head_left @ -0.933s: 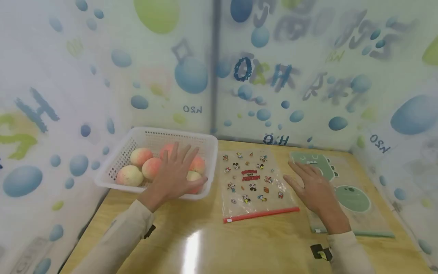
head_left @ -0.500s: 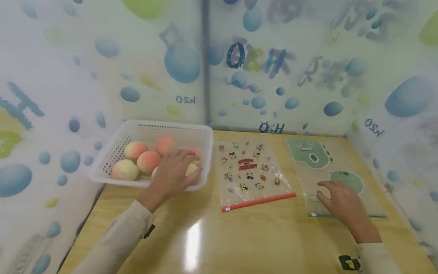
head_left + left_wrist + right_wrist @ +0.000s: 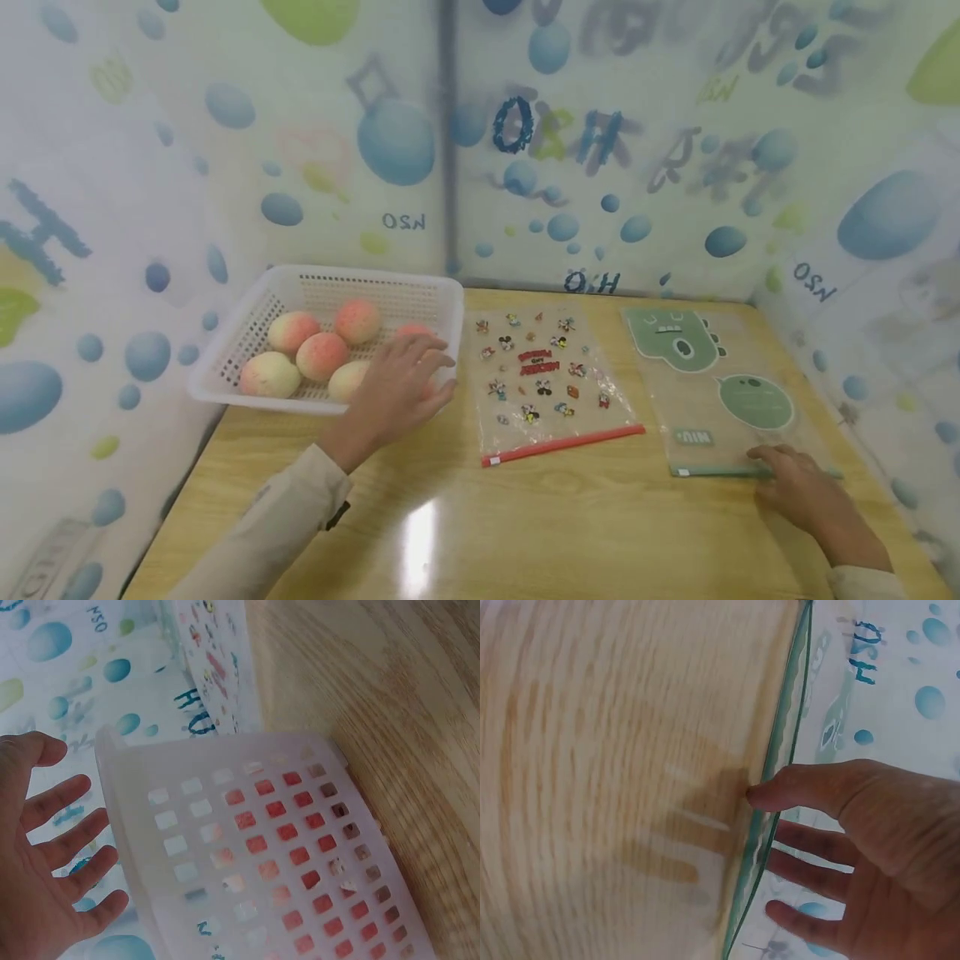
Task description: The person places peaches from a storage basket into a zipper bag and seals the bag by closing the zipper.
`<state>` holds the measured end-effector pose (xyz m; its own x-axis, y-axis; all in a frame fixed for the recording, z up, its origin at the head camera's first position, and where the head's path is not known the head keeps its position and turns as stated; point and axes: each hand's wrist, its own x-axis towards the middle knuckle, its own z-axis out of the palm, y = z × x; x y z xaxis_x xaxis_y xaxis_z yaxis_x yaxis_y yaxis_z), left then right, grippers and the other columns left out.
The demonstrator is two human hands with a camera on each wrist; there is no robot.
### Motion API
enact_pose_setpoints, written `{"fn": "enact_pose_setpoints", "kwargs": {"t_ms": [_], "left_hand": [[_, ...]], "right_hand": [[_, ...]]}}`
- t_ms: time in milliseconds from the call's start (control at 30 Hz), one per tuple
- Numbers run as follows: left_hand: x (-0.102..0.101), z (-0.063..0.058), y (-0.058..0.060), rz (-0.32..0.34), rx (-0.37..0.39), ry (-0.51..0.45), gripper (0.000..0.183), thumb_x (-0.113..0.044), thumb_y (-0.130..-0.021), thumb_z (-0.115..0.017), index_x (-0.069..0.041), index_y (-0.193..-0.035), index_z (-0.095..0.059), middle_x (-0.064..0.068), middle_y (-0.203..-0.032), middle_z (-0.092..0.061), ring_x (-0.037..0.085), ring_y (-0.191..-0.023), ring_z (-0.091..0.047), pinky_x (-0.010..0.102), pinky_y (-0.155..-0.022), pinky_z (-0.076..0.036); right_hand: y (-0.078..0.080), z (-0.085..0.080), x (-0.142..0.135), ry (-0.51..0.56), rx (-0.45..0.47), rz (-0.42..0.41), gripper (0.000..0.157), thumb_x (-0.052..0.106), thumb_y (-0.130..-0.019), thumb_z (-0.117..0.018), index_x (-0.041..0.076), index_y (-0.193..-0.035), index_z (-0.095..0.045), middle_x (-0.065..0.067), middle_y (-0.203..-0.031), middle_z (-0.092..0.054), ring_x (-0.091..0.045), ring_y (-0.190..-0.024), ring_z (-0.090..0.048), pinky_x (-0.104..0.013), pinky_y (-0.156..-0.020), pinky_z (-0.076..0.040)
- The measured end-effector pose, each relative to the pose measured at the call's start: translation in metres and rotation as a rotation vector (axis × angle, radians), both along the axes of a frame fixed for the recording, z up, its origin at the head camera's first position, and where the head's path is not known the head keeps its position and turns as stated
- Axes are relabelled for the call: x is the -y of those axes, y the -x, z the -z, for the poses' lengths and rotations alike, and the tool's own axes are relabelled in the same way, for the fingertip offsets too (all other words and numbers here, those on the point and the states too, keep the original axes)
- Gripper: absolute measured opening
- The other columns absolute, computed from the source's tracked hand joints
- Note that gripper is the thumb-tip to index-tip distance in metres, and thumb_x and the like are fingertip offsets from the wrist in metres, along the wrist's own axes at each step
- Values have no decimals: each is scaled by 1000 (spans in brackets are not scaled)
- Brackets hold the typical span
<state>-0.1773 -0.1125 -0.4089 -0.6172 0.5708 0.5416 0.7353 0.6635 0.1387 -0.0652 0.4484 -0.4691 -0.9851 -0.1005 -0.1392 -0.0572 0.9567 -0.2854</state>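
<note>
My left hand (image 3: 393, 392) hovers over the right end of a white perforated basket (image 3: 212, 387), fingers spread and lightly bent. Several pink-and-yellow peaches (image 3: 322, 356) lie in the basket; the hand partly hides those at the right end. In the left wrist view, the fingers (image 3: 71, 840) stand apart from one another beside the basket rim, holding nothing. My right hand (image 3: 813, 500) is at the near edge of a clear zipper bag (image 3: 756, 402) with green cartoon prints. In the right wrist view, thumb and fingers lie on either side of its green zip strip (image 3: 778, 735), not visibly pinching it.
Between basket and green bag lies another clear zipper bag (image 3: 542, 367) with small cartoon figures and a red zip strip (image 3: 566, 444). The wooden table (image 3: 540, 525) backs onto patterned walls (image 3: 660, 150) at the rear and sides.
My right hand has moved from over the green bag down and right to its zip edge. The left hand has lowered to the basket's right end, its fingers less straight than before.
</note>
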Motion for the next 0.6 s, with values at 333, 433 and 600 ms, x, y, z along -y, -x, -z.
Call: {"fn": "enact_pose_setpoints", "kwargs": {"t_ms": [333,433,600], "left_hand": [[-10,5,-4,12,2,20,23,-27,-92,-64,-10,-106,-71,12,-123,-64,36,-122,-55,56,-100,-42],[-12,4,-5,-9,33,50,24,-29,-94,-63,-12,-108,-71,11,-126,-63,35,-125,-53,56,-101,-42],[-17,0,-8,-16,103,70,25,-31,-96,-62,-14,-112,-71,11,-132,-61,35,-129,-50,58,-104,-40]], "right_hand": [[-1,1,-2,-26,-39,-40,8,8,-90,-72,6,-97,-75,-24,-105,-67,-48,-94,-63,-64,-76,-51],[-1,-7,3,-46,-153,-49,7,9,-90,-74,6,-96,-77,-20,-99,-70,-44,-87,-66,-59,-69,-53],[1,-25,17,-104,-538,-97,24,23,-97,-70,2,-90,-77,-19,-85,-70,-39,-67,-64,-50,-50,-51]]}}
